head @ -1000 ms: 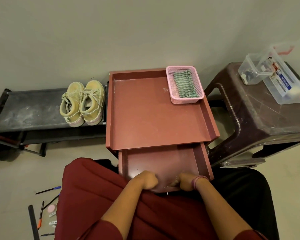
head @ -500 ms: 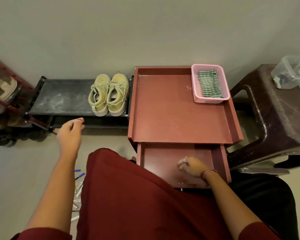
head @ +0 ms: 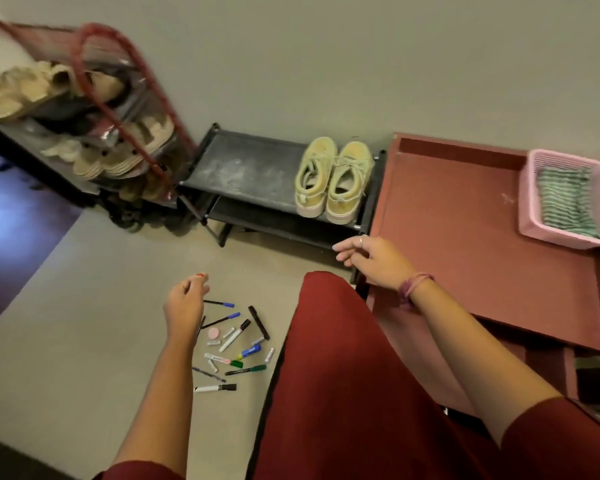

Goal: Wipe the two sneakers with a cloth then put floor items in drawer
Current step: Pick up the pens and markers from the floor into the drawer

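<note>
Since the earlier frames both hands are leaving the drawer front: the left hand (head: 185, 306) is now hanging over the floor items and the right hand (head: 378, 259) is lifting away past the left edge of the red tabletop (head: 458, 216), while the view is swinging left and down. Both hands are empty, with fingers (head: 343, 244) loosely curled and grasping nothing.

The scattered pens and markers (head: 234, 344) are lying on the floor (head: 94, 306) just under the left hand, beside the red-clad knee. They are looking light, stiff and smooth, so they are likely to roll; pinching each along its barrel near the middle, or gathering several into the palm, seems the sound hold. The small pink round piece (head: 214, 332) and the short tubes beside it probably need a fingertip pinch.

The two sneakers (head: 333, 180) are sitting side by side on the low black shoe rack (head: 250, 168), well apart from both hands. The striped cloth (head: 565, 206), soft and folded, is lying in the pink basket (head: 534, 233) on the tabletop.
</note>
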`<state>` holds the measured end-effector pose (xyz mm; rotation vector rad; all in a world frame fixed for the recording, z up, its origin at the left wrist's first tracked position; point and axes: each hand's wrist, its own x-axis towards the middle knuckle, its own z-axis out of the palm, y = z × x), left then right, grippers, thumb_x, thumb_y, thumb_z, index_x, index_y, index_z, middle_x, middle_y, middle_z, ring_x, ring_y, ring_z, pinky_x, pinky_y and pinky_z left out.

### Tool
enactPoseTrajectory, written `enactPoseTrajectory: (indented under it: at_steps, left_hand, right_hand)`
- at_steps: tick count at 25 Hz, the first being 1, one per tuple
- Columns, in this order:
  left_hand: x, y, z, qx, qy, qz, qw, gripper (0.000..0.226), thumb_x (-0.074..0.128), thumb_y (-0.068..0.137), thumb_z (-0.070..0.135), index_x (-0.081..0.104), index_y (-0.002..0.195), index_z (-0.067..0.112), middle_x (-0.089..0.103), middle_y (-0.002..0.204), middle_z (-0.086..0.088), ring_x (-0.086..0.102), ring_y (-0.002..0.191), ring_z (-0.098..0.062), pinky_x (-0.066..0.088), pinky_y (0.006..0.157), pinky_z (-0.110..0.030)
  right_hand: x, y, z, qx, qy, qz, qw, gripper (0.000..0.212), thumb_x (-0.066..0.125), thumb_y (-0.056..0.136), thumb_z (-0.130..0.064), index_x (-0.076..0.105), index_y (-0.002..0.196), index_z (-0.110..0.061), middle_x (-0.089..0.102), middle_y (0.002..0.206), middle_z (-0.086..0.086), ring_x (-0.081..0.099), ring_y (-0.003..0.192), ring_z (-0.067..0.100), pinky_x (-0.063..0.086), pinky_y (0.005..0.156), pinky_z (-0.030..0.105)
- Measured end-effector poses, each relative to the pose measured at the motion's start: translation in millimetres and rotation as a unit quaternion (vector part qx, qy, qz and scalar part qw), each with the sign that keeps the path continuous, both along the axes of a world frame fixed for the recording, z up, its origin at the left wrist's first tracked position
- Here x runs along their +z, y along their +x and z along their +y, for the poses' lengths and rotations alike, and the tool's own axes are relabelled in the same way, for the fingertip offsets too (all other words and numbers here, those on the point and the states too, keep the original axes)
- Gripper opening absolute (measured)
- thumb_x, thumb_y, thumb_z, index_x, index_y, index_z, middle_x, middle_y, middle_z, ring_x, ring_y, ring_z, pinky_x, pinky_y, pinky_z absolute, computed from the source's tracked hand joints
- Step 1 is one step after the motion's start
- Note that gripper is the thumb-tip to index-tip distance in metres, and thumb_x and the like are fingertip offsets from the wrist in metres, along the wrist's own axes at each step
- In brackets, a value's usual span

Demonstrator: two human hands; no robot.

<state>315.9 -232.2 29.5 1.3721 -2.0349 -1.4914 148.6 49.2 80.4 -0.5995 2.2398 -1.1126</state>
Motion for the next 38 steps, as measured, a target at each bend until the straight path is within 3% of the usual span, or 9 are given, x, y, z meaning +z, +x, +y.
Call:
enactPoseTrajectory:
  at_steps: [3, 9, 12, 15, 19, 22, 27, 31, 38]
  left_hand:
    - [-20, 12, -25, 0.03, 0.027, -0.008, 0.999, 0.018, 0.051, 0.095, 0.024, 0.065, 0.102, 0.017, 0.066, 0.106, -0.001, 0.063, 0.099, -0.015, 0.048, 0.075, -0.028]
    - [-96, 42, -72, 0.048, 0.071, -0.093, 0.992, 0.021, 0.053, 0.094, 0.027, 0.058, 0.074, 0.02, 0.06, 0.084, 0.002, 0.058, 0.087, -0.019, 0.049, 0.087, -0.041]
    - [-139, 58, -90, 0.037, 0.092, -0.15, 0.984, 0.019, 0.051, 0.094, 0.022, 0.064, 0.084, 0.015, 0.064, 0.091, -0.006, 0.059, 0.086, -0.02, 0.045, 0.075, -0.032]
    - [-180, 71, -99, 0.014, 0.117, -0.192, 0.974, 0.022, 0.049, 0.094, 0.016, 0.064, 0.099, 0.002, 0.061, 0.087, -0.005, 0.053, 0.076, -0.015, 0.038, 0.063, -0.025]
    - [-234, 77, -98, -0.005, 0.153, -0.232, 0.961, 0.033, 0.048, 0.095, 0.015, 0.055, 0.125, 0.005, 0.063, 0.11, -0.011, 0.058, 0.096, -0.023, 0.043, 0.078, -0.028]
    - [-268, 66, -82, -0.007, 0.186, -0.246, 0.951, 0.031, 0.049, 0.094, 0.016, 0.054, 0.122, 0.003, 0.061, 0.118, -0.016, 0.059, 0.104, -0.027, 0.046, 0.088, -0.035]
    - [-312, 27, -47, -0.146, 0.167, -0.255, 0.941, 0.048, 0.043, 0.097, 0.021, 0.036, 0.143, 0.01, 0.036, 0.146, -0.013, 0.044, 0.128, -0.025, 0.041, 0.101, -0.032]
    - [-343, 1, -33, -0.294, 0.078, -0.332, 0.893, 0.054, 0.038, 0.099, 0.031, 0.026, 0.15, 0.019, 0.02, 0.156, -0.013, 0.017, 0.144, -0.03, 0.021, 0.116, -0.047]
    - [-378, -24, -22, -0.343, 0.106, -0.398, 0.844, 0.053, 0.03, 0.101, 0.039, 0.027, 0.15, 0.018, 0.001, 0.159, -0.019, -0.01, 0.146, -0.038, -0.002, 0.114, -0.058]
  right_hand:
    - [-1, 0, -61, 0.068, -0.004, 0.003, 0.998, 0.038, 0.043, 0.088, 0.005, 0.064, 0.114, -0.011, 0.068, 0.099, 0.001, 0.062, 0.087, 0.009, 0.047, 0.078, 0.01]
    - [-49, 10, -174, 0.152, 0.069, -0.032, 0.985, 0.041, 0.043, 0.086, 0.002, 0.063, 0.117, -0.017, 0.068, 0.104, -0.001, 0.061, 0.089, 0.007, 0.044, 0.08, 0.014]
    - [-87, 18, -215, 0.185, 0.133, -0.042, 0.973, 0.042, 0.041, 0.089, -0.001, 0.059, 0.123, -0.018, 0.065, 0.109, -0.002, 0.057, 0.098, 0.01, 0.043, 0.091, 0.023]
    - [-127, 25, -241, 0.221, 0.198, -0.039, 0.954, 0.047, 0.038, 0.088, -0.001, 0.053, 0.13, -0.017, 0.06, 0.118, -0.001, 0.054, 0.112, 0.015, 0.038, 0.094, 0.021]
    - [-176, 30, -259, 0.253, 0.261, -0.012, 0.931, 0.054, 0.038, 0.086, 0.0, 0.046, 0.137, -0.02, 0.054, 0.129, -0.001, 0.05, 0.118, 0.015, 0.037, 0.101, 0.023]
    - [-207, 28, -262, 0.278, 0.291, -0.007, 0.916, 0.059, 0.04, 0.086, 0.0, 0.04, 0.141, -0.02, 0.047, 0.138, 0.001, 0.048, 0.123, 0.016, 0.036, 0.104, 0.024]
    - [-239, 15, -271, 0.378, 0.354, 0.005, 0.856, 0.062, 0.041, 0.087, -0.004, 0.031, 0.146, -0.021, 0.036, 0.146, 0.003, 0.039, 0.133, 0.019, 0.031, 0.109, 0.026]
    - [-253, 1, -289, 0.441, 0.377, 0.027, 0.814, 0.059, 0.036, 0.087, -0.004, 0.038, 0.143, -0.023, 0.041, 0.144, 0.0, 0.041, 0.13, 0.016, 0.034, 0.108, 0.027]
    - [-267, -8, -287, 0.449, 0.389, 0.024, 0.804, 0.053, 0.039, 0.088, -0.008, 0.044, 0.139, -0.022, 0.047, 0.14, 0.001, 0.045, 0.127, 0.016, 0.035, 0.106, 0.026]
